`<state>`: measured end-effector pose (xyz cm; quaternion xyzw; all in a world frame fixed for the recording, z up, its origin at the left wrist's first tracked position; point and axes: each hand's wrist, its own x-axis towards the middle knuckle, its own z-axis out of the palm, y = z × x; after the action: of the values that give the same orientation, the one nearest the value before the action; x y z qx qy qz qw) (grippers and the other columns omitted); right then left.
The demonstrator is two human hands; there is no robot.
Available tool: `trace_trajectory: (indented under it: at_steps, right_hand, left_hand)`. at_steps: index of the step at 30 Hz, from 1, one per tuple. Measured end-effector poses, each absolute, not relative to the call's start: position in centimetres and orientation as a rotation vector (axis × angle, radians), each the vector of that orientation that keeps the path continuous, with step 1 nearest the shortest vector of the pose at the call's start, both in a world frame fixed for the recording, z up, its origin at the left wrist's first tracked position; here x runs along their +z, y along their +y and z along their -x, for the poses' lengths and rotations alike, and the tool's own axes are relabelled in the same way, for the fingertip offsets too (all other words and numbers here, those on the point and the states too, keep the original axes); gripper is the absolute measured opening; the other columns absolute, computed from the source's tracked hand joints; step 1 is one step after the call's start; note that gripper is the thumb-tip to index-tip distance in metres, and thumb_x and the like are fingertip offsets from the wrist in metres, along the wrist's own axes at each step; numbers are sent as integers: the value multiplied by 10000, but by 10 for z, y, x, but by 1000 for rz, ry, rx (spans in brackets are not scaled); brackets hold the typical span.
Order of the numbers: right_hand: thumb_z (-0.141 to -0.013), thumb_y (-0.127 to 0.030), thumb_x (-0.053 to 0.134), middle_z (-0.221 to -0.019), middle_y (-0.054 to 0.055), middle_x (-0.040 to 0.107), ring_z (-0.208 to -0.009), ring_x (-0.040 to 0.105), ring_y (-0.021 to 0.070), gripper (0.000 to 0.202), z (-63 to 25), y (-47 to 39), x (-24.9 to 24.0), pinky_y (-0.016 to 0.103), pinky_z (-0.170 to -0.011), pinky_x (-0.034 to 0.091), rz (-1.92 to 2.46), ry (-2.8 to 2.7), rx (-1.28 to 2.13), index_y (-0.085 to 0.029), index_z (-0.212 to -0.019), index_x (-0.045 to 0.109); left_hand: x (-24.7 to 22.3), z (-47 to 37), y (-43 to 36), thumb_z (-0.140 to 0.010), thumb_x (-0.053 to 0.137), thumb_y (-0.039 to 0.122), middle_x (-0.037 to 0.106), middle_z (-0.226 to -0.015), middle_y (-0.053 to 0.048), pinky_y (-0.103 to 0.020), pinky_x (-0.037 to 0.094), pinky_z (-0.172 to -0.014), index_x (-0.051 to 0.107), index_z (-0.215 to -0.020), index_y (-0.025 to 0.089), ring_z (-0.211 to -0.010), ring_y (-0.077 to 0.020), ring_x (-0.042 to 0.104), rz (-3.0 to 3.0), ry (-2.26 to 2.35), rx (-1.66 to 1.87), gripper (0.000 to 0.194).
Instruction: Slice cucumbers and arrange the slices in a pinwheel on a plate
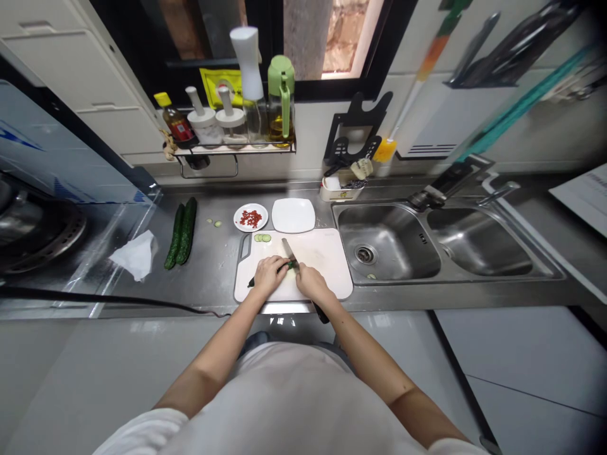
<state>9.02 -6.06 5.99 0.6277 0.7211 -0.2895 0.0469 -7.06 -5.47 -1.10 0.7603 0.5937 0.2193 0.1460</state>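
Note:
On a white cutting board [329, 259] with grey edging, my left hand [269, 275] is closed over a dark green cucumber [251, 282], most of which it hides. My right hand [312, 282] grips a kitchen knife [287, 248]; its blade points away from me beside my left fingertips, and the black handle sticks out below the hand. A few cucumber slices [262, 238] lie at the board's upper left. Behind the board stand a round white plate [238, 222] of chopped red pieces and a white square plate [294, 215].
Two whole cucumbers [181, 234] and a crumpled white tissue [136, 254] lie on the steel counter to the left. A double sink [389, 243] sits to the right. Above the counter, a wall rack [237, 150] holds bottles and jars. A stove [38, 234] is at far left.

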Motion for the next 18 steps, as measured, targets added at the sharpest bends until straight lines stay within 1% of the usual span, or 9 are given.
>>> trace_trajectory:
  at_steps: [6, 18]
  right_hand:
    - [-943, -159, 354, -1085, 161, 672, -999, 639, 240, 322, -86, -51, 56, 286, -785, 424, -1923, 2266, -891, -109, -1217, 516]
    - [-926, -175, 370, -1026, 161, 679, -957, 648, 248, 288, -104, -80, 55, 291, -747, 424, -1860, 2167, -863, -125, -1155, 536]
  left_hand:
    - [-11, 71, -55, -936, 512, 346, 671, -1064, -39, -343, 400, -903, 677, -1137, 296, -1009, -197, 582, -2181, 1713, 614, 265]
    - [-10, 71, -54, -936, 508, 359, 673, -1064, -35, -346, 402, -900, 674, -1140, 297, -1009, -198, 582, -2175, 1719, 595, 270]
